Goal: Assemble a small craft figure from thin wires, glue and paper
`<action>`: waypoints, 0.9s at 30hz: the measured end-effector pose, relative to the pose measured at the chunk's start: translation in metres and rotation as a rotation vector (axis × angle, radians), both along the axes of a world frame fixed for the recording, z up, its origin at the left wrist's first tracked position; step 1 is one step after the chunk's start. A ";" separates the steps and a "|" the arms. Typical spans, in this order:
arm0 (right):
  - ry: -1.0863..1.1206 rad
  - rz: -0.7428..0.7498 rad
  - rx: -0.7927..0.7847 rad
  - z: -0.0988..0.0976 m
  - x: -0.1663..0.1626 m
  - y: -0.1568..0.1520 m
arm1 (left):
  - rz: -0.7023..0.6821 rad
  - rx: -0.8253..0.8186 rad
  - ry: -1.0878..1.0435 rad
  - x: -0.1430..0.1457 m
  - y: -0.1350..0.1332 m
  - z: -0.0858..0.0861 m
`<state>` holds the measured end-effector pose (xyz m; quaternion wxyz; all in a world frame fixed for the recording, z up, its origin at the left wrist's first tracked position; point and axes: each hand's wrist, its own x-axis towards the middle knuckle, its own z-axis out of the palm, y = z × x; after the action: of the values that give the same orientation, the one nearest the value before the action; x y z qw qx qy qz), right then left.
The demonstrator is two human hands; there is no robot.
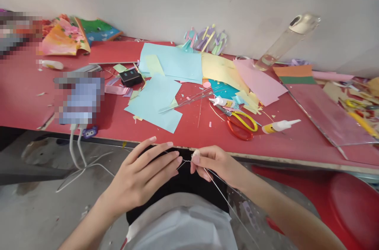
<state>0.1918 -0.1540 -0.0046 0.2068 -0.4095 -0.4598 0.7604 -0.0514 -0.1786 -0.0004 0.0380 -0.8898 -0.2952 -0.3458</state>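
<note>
My right hand [217, 163], in front of the table edge, pinches a thin silvery wire [222, 194] between thumb and fingertips. Two long strands trail from it down to the right over my lap. A short twisted stretch of the wire spans the gap to my left hand [145, 175]. The left fingers are stretched out and apart, with their tips beside the wire; the thumb is mostly hidden. On the table beyond lie a bundle of similar wires [189, 101], light blue paper [156, 102], and scissors [241, 122] with one yellow and one red handle.
Two white glue bottles [278, 126] lie near the scissors. Yellow paper [223, 69] and pink paper [260, 82] lie behind. A clear bottle [280, 47] leans at the wall. White cables [72, 147] hang off the table's left front. A red stool [352, 202] stands right.
</note>
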 end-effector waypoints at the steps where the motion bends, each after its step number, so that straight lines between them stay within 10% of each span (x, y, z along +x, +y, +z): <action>1: 0.004 0.013 0.006 0.000 0.000 0.000 | -0.011 -0.013 -0.010 0.003 -0.001 -0.001; 27: 0.090 0.102 0.081 -0.006 0.003 -0.005 | -0.033 0.024 -0.073 0.015 0.004 -0.008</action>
<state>0.1949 -0.1588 -0.0102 0.2045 -0.3423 -0.5007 0.7683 -0.0362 -0.1746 -0.0079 0.0323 -0.8809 -0.2777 -0.3820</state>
